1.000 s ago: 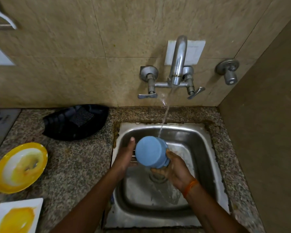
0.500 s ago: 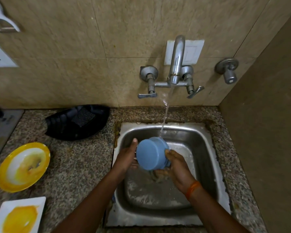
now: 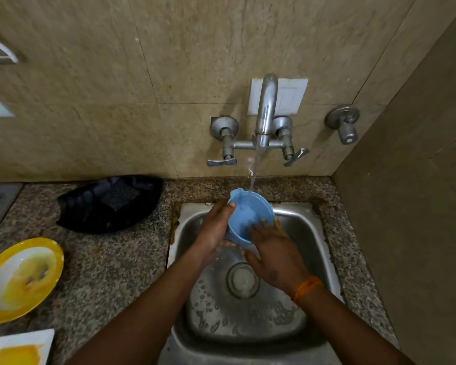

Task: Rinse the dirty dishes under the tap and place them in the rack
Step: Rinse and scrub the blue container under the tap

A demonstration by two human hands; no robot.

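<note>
Only the head view to go on, looking down into the sink. The small light-blue plastic bowl (image 3: 248, 217) is held up over the back of the stainless steel sink (image 3: 311, 233), mouth tipped toward the camera, so the thin stream from the chrome wall tap (image 3: 266, 111) lands right inside it. Makes sense: the open side faces the water and the runoff drops toward the drain.

The left hand (image 3: 216, 227) wraps the bowl's left wall, thumb up at the rim and fingers curled round the outside, so that's the hand doing the carrying. The right hand (image 3: 274, 248) isn't gripping anything as far as I can see; its fingers lie fairly straight over the near rim and into the bowl, I'd guess rubbing the inside. So the bowl sits just beyond both palms, between them.

Off on the granite counter there's a round yellow plate smeared with sauce (image 3: 21, 277) and a white square plate with yellow residue (image 3: 16, 349), presumably next. The black plastic rack (image 3: 108, 204) sits near the wall, left of the sink.
</note>
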